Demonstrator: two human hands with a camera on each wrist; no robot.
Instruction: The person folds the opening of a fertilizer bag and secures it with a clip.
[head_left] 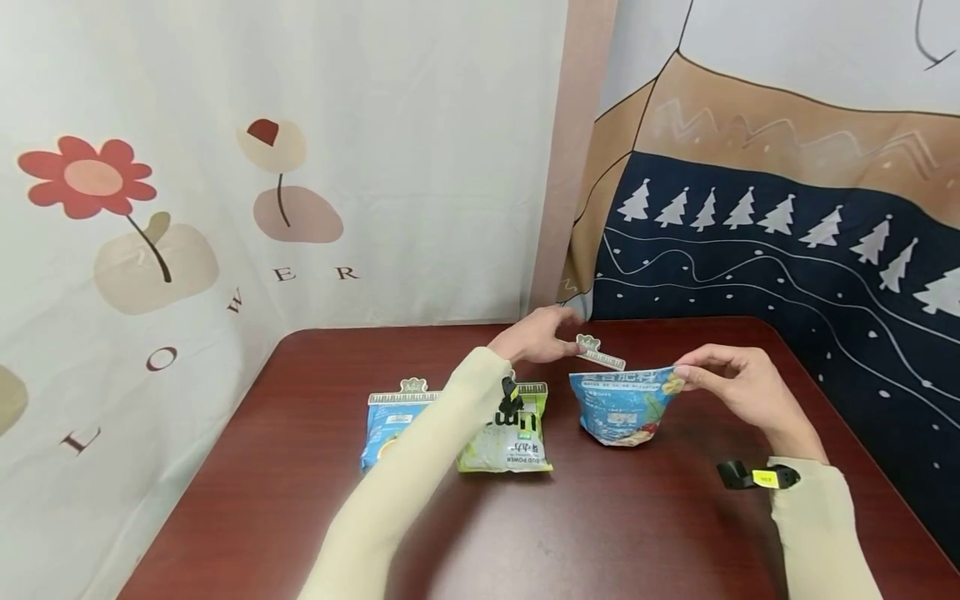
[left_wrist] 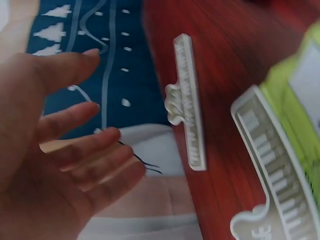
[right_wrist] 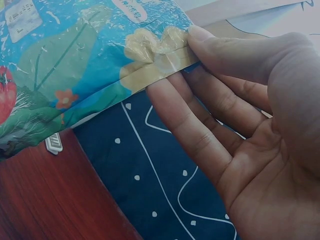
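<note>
At the top corner of a blue bag [head_left: 619,408] with vegetable pictures, my right hand [head_left: 742,392] pinches the edge between thumb and fingers. The right wrist view shows that pinched corner of the bag [right_wrist: 100,60] up close. My left hand [head_left: 536,335] reaches over the back of the table, near a loose pale sealing clip [head_left: 602,358]. Seen from the left wrist, the left hand [left_wrist: 75,145] has spread fingers and holds nothing, and the clip [left_wrist: 189,105] lies on the table apart from it.
Left of the blue bag lies a green and white bag [head_left: 510,450] with a clip along its top. Beyond it, partly behind my left forearm, is another blue bag [head_left: 382,429] with a clip [head_left: 401,396]. Curtains hang behind the reddish-brown table [head_left: 570,533].
</note>
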